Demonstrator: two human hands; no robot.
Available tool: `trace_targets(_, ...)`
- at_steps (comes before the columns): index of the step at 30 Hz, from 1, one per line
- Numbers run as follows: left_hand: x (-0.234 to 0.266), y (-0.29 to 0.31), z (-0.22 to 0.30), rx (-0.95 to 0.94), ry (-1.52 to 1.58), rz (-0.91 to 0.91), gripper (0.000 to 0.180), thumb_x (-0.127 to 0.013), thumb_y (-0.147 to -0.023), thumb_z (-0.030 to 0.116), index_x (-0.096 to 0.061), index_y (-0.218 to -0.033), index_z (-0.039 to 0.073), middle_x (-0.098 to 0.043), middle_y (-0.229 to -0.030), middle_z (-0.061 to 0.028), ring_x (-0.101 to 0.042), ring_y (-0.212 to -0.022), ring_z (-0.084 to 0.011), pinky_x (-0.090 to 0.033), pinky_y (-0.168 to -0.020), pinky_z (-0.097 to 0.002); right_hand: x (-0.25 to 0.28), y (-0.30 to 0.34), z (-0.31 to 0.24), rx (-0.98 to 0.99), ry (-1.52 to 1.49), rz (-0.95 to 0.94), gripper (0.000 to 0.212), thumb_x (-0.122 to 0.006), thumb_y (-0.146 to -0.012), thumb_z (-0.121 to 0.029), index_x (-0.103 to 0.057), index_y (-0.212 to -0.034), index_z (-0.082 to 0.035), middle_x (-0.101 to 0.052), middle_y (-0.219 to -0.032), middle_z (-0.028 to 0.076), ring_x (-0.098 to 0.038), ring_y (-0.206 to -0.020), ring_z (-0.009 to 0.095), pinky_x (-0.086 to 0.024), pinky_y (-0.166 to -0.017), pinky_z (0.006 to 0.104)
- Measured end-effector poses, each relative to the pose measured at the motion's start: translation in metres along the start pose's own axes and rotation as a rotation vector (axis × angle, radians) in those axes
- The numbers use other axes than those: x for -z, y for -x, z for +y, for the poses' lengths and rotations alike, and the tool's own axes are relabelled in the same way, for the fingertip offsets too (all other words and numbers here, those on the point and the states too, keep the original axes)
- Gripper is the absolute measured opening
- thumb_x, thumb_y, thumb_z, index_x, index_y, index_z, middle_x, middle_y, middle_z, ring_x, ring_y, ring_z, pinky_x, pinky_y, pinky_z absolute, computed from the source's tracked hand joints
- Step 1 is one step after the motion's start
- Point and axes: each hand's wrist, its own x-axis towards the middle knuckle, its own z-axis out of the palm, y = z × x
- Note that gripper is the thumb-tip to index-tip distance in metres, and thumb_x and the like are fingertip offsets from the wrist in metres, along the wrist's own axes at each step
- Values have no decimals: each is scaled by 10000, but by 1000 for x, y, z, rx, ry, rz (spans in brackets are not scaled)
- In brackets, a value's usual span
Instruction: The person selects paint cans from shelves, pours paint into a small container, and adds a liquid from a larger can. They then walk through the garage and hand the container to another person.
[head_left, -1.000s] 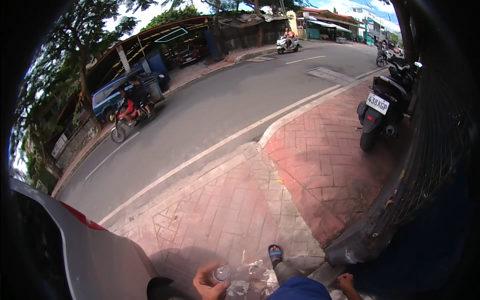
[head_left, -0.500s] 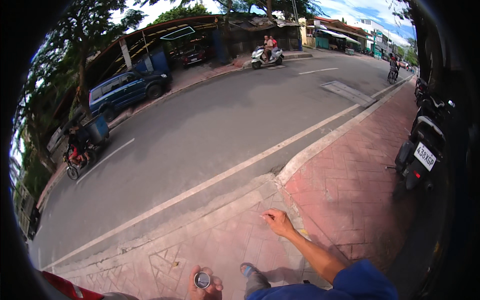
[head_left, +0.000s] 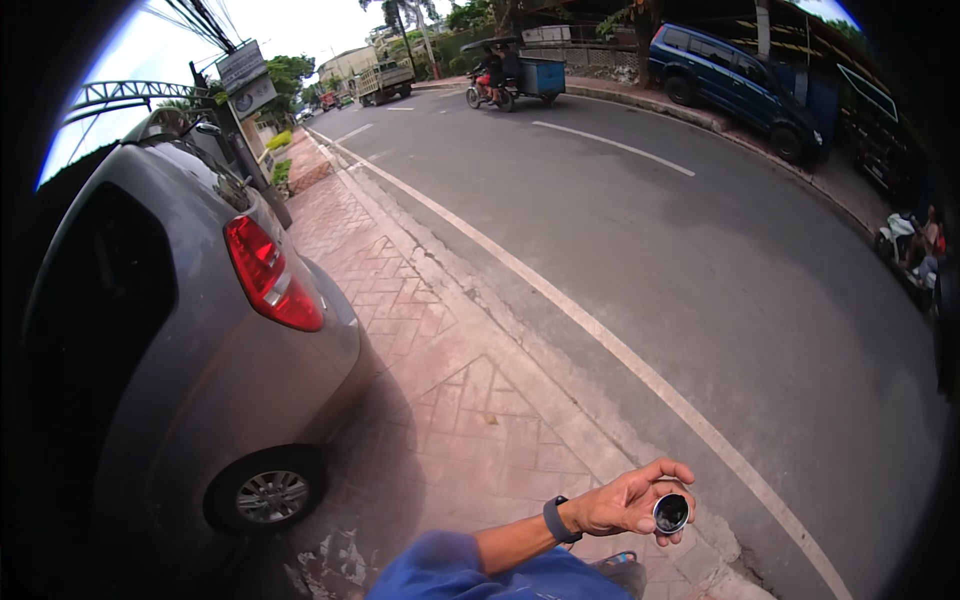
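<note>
My left hand [head_left: 618,507], with a dark band [head_left: 558,520] on its wrist, is at the lower middle right. It grips a small round container [head_left: 670,514] with a pale metallic rim and a dark inside, its mouth facing up toward me. Thumb and lower fingers hold its sides, while the index finger stretches out above it. What lies in the container is too dark to make out. My right hand is out of view. Below the left hand, a sandalled foot [head_left: 622,558] stands on the paving.
A grey car [head_left: 200,340] is parked on the brick sidewalk [head_left: 440,390] at left. A curb borders the road [head_left: 640,250]. Across it are a motorcycle [head_left: 490,92] with a blue sidecar, a blue vehicle [head_left: 730,75] and a white scooter [head_left: 898,235]. A truck [head_left: 385,80] is farther off.
My view has swung left, bringing in the grey car. The left hand with the container now appears farther right and higher. My right hand, pinching something small before, has left the view.
</note>
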Motion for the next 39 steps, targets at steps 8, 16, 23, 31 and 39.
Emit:
trace_targets(8,78,-162,-69,-85,0,135,556,-768,-834,170,-446,-1276,64,-554,-1199,-270,-656,-938,-288,-553,-739,-337,-21,-184,-126,132,-36,-52,102,-640,-828,-113,-722,-840,-54,-664,-745,151,-667,-694,264,-523,-624,370)
trace_targets(16,133,-371,-133,-146,165,278,488,-564,-974,177,-446,-1403,-23,-530,-1300,-209,-575,-1051,-246,-516,-905,-334,19,-363,-403,404,-428,213,123,-668,-856,-171,-741,-922,-98,-728,-873,139,-709,-851,282,-548,-758,367)
trace_targets(23,162,-568,-191,93,239,39,469,-653,-931,117,-494,-1329,-73,-549,-1176,-219,-548,-836,-208,-496,-685,-255,5,-418,-591,332,-627,-281,264,-651,-907,-253,-719,-1071,-57,-719,-951,101,-663,-891,194,-509,-820,329)
trace_targets(31,289,-844,-239,208,245,86,419,-617,-944,135,-519,-1318,-29,-536,-1099,-183,-517,-775,-182,-452,-579,-249,-71,-716,-552,189,-91,136,219,-568,-877,-158,-738,-996,-85,-715,-982,184,-678,-965,360,-536,-873,417)
trace_targets(39,403,-1188,-235,240,248,59,437,-627,-935,148,-521,-1317,-36,-553,-1093,-190,-515,-749,-183,-476,-587,-233,-85,-715,-445,-578,437,232,267,-574,-740,-202,-777,-876,-92,-725,-914,178,-697,-901,376,-560,-849,436)
